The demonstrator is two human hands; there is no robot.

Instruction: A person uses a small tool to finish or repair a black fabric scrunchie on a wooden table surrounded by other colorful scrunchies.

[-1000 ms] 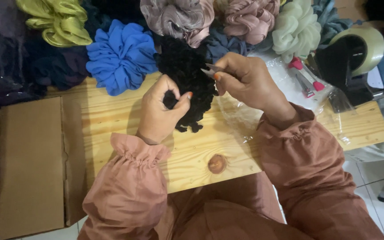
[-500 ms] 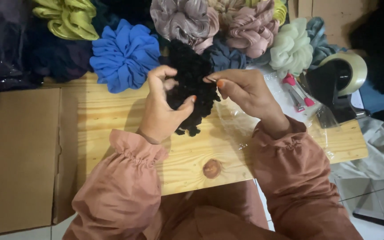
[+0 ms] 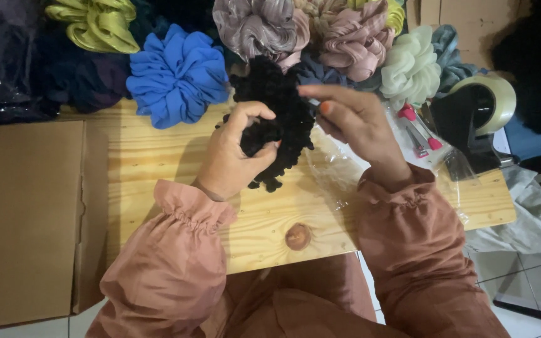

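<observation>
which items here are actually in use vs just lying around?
In use:
- black scrunchie, gripped by the left hand
- small pale item, too small to identify, pinched in the right hand

Lying about:
- blue scrunchie
- yellow-green scrunchie
- pale green scrunchie
- tape dispenser
- clear plastic bag
- cardboard box

Home craft-packing corner; scrunchies [image 3: 176,75], tape dispenser [image 3: 477,119], cardboard box [image 3: 26,219] on tiled floor [image 3: 527,275].

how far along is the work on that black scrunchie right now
Done: finished-looking scrunchies, such as the blue scrunchie, lie heaped along the board's far edge. In hand: the left hand grips the black scrunchie while the right hand pinches a small tool at it. Left: the clear bag beneath lies flat, apparently unfilled.
</observation>
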